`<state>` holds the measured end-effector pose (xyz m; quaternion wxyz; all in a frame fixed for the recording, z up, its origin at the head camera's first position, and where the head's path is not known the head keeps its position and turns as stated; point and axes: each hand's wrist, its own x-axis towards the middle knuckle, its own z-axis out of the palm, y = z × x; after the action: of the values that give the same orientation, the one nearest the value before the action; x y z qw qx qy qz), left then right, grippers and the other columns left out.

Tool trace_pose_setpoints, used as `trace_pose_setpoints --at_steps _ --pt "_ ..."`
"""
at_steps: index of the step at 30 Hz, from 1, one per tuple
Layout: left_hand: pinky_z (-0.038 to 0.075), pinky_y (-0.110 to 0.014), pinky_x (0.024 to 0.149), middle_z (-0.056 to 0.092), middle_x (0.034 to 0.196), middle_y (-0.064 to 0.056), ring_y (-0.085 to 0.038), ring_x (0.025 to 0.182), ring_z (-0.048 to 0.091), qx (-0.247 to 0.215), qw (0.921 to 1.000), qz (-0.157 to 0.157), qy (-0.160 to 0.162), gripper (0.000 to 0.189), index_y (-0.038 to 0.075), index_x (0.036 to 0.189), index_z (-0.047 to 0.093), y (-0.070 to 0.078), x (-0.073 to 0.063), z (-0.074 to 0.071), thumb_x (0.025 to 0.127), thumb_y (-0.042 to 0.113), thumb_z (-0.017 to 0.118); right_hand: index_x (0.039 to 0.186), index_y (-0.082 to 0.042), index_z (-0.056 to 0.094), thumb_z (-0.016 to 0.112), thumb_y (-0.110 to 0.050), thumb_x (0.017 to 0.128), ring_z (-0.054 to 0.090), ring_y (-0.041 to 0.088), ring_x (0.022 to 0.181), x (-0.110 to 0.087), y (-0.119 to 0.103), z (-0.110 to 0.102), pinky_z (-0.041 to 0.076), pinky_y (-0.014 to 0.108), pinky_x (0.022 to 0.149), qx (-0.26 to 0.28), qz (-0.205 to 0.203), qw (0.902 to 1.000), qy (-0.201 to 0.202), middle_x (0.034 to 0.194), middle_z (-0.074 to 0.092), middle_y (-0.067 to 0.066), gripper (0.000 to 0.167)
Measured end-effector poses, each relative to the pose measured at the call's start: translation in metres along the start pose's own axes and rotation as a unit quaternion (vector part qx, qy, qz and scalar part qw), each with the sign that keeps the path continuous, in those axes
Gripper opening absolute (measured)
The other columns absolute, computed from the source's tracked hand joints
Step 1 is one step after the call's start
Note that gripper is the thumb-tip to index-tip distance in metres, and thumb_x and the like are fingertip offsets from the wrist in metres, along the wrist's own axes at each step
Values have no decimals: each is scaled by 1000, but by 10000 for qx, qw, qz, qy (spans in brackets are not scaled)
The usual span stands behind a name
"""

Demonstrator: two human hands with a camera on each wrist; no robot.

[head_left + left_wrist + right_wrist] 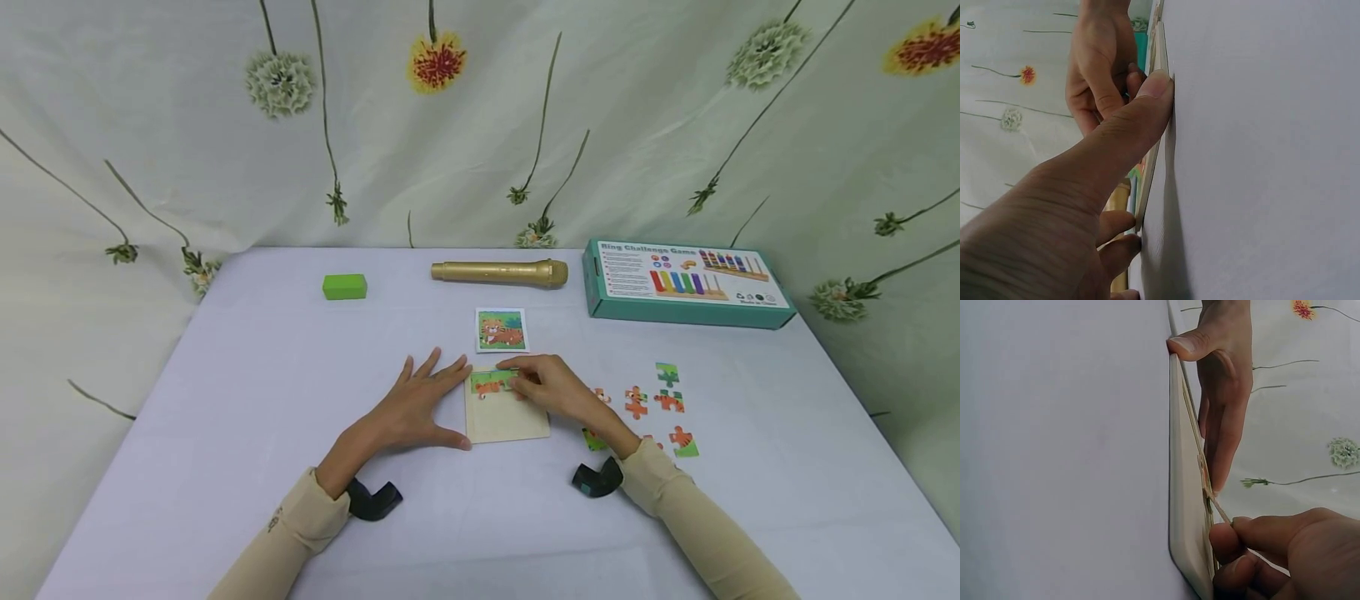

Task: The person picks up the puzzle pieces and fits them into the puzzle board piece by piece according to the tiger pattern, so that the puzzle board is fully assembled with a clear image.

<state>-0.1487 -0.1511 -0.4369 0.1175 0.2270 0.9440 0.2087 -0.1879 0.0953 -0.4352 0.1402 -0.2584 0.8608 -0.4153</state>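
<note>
A pale wooden puzzle board (506, 423) lies on the table, with tiger picture pieces (487, 387) along its upper left part. My left hand (415, 410) is spread at the board's left side, thumb and fingertips touching its edge. In the right wrist view, the thumb and finger of my right hand (553, 385) pinch a thin puzzle piece (1221, 509), tilted over the board's far part. Its picture side is mostly hidden by the fingers. Just beyond the board sits a square tiger picture card (501, 331).
Several loose puzzle pieces (636, 402) lie to the right, some behind my right forearm. A green block (345, 287), a gold microphone (498, 272) and a teal Ring Challenge Game box (690, 285) stand along the back. Flowered cloth (465, 150) hangs behind the table.
</note>
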Motion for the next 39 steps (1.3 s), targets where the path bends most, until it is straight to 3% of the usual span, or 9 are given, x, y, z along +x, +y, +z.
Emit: trace_pose_setpoints --at_steps 7,14,32,39 --pt "-5 -61 114 23 158 -1 -34 148 1 23 9999 107 -4 105 22 150 35 -1 0 0 63 63 79 125 -6 63 58 -6 94 47 8 60 -1 0 1 38 19 53 -190 -13 9997 122 65 54 -3 31" --pt "-3 -64 112 23 158 -3 -37 147 2 122 9995 305 -17 96 25 146 42 -1 -1 0 66 64 76 113 -5 57 60 -8 93 44 7 52 -1 -2 1 33 20 49 -283 -112 9993 237 62 56 -3 20" --pt "-4 -64 112 22 159 -3 -37 147 1 258 9994 228 -41 97 25 148 38 1 0 0 67 63 75 109 -5 64 66 -6 89 45 6 56 0 2 3 36 18 50 -628 -313 9960 550 66 56 -3 21" --pt "-4 -65 112 19 160 -3 -38 147 -1 248 9993 239 -155 95 23 149 36 2 -1 0 70 61 74 106 -11 68 68 -12 88 43 5 55 -1 0 5 33 19 50 -1165 -207 9917 498 62 51 -7 17"
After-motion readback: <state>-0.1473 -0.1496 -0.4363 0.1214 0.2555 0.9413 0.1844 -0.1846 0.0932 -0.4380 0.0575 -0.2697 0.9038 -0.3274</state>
